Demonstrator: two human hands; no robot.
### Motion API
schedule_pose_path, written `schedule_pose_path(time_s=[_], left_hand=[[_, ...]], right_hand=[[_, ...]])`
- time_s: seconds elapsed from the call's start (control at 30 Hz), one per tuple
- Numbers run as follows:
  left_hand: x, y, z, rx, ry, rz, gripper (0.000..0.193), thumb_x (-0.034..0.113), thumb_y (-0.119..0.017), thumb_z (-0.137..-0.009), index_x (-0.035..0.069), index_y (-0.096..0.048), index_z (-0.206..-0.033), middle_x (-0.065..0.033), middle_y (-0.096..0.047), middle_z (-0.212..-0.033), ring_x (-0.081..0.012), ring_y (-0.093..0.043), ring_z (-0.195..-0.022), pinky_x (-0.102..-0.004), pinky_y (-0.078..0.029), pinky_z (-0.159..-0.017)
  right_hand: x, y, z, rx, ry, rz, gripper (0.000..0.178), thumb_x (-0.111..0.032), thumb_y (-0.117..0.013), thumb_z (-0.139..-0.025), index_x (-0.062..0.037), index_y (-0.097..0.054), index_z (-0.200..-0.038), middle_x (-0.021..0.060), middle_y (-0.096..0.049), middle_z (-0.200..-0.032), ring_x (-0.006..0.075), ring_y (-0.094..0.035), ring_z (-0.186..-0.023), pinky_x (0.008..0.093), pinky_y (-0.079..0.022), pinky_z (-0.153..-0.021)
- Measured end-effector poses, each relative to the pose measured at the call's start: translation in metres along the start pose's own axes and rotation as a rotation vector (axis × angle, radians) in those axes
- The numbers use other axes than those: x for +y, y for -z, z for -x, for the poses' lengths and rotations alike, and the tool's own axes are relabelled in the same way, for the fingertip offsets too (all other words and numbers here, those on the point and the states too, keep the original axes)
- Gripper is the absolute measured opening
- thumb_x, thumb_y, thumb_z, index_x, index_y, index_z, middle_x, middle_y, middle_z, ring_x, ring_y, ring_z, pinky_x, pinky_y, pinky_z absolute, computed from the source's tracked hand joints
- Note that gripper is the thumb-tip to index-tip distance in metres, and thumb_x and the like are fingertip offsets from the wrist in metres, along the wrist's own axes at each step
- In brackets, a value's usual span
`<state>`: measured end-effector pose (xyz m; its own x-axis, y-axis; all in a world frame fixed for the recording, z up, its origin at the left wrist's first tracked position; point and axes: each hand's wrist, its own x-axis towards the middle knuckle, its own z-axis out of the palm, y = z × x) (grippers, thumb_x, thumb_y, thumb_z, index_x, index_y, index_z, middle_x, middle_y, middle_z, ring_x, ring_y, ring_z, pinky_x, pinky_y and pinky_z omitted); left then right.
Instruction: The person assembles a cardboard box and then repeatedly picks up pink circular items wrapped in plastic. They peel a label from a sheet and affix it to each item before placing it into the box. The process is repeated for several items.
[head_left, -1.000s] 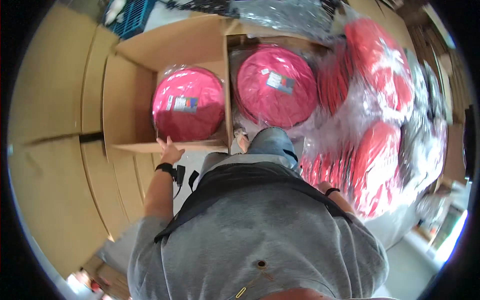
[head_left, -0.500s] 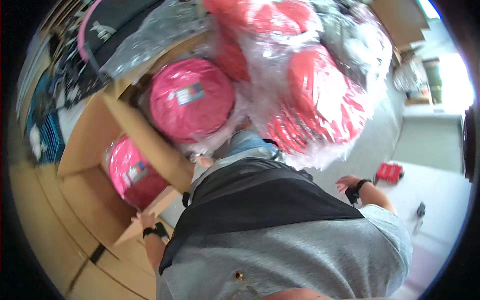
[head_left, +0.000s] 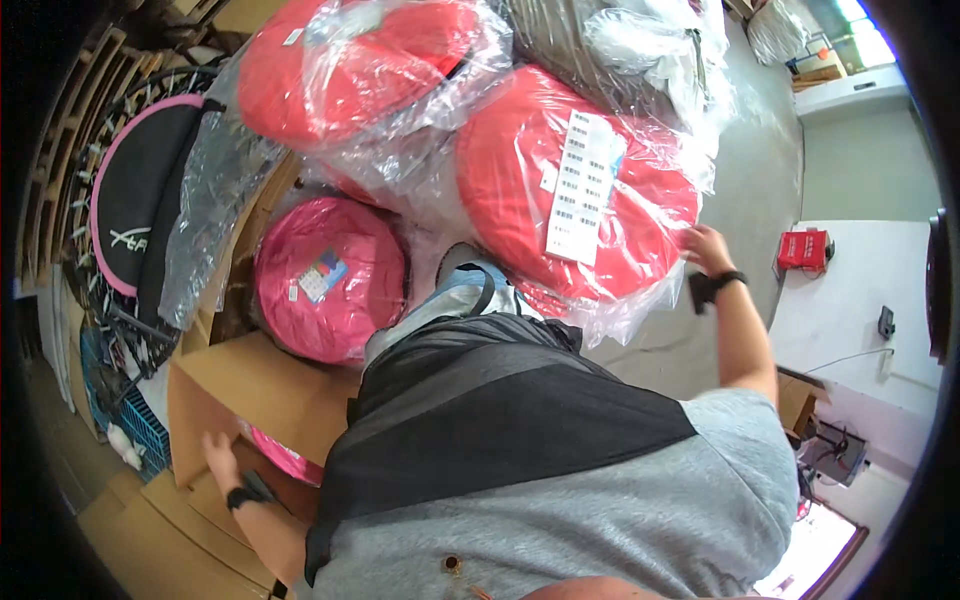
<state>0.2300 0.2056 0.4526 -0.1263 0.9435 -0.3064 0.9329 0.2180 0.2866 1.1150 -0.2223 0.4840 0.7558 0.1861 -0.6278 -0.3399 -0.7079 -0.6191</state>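
Head view. Left hand (head_left: 222, 458): held at the open side of a cardboard box (head_left: 265, 395), fingers apart; whether the cardboard is touched cannot be told. Right hand (head_left: 708, 250): placed at the right edge of a red bundle (head_left: 520, 175), round and flat, wrapped in clear plastic; whether the fingers are closed on the wrap cannot be told. A black wristband (head_left: 716, 286) is worn on the right wrist.

Red bundle: laid in front of the person, slightly right of the middle, with a white sheet of labels (head_left: 572, 195) set on its face.

Cardboard box: stood at the person's left; a strip of pink wrapping (head_left: 280, 455) is seen inside.

Pink bundle (head_left: 345, 315): round, wrapped in plastic, placed just beyond the box; a small label is borne on its face.

Second red bundle (head_left: 350, 85): wrapped likewise, found farther forward, left of the first. Grey bundle (head_left: 550, 45): plastic-covered, placed behind the first.

Far left: a black round mat with a pink rim (head_left: 145, 195) and a blue crate (head_left: 150, 440). Far right: a red box (head_left: 803, 250), seen against a white surface (head_left: 830, 320).
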Motion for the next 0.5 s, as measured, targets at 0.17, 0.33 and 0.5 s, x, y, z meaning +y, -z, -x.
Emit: schedule_pose_path(time_s=[0.17, 0.33, 0.5], left_hand=[[0.317, -0.016, -0.042, -0.026, -0.661, 0.031, 0.046, 0.014, -0.057, -0.080, 0.002, -0.043, -0.122, -0.0177, -0.041, -0.126, -0.0291, -0.038, -0.118, -0.0341, -0.029, -0.099], [0.554, -0.101, 0.013, -0.329, -1.227, 0.070, 0.040, 0.017, -0.058, -0.078, 0.003, -0.050, -0.115, -0.0174, -0.047, -0.119, -0.0293, -0.044, -0.113, -0.0339, -0.033, -0.095], [0.658, -0.195, 0.070, -0.618, -1.465, 0.105, 0.032, 0.014, -0.057, -0.076, 0.003, -0.056, -0.105, -0.0142, -0.056, -0.108, -0.0275, -0.052, -0.103, -0.0344, -0.040, -0.089]], right_hand=[[-0.038, -0.145, -0.075, -0.138, -0.085, -0.037, 0.033, -0.023, -0.064, -0.073, 0.0006, -0.056, -0.095, 0.0098, -0.058, -0.085, 0.0179, -0.056, -0.071, 0.0314, -0.045, -0.061], [-0.029, -0.173, -0.115, 0.009, 0.091, -0.039, 0.031, -0.017, -0.067, -0.069, 0.0053, -0.058, -0.090, 0.0090, -0.060, -0.076, 0.0150, -0.056, -0.060, 0.0271, -0.044, -0.054], [-0.069, -0.180, -0.093, -0.360, 0.151, -0.519, 0.031, -0.005, -0.060, -0.075, 0.0054, -0.054, -0.103, 0.0103, -0.061, -0.089, 0.0185, -0.061, -0.077, 0.0293, -0.048, -0.068]])
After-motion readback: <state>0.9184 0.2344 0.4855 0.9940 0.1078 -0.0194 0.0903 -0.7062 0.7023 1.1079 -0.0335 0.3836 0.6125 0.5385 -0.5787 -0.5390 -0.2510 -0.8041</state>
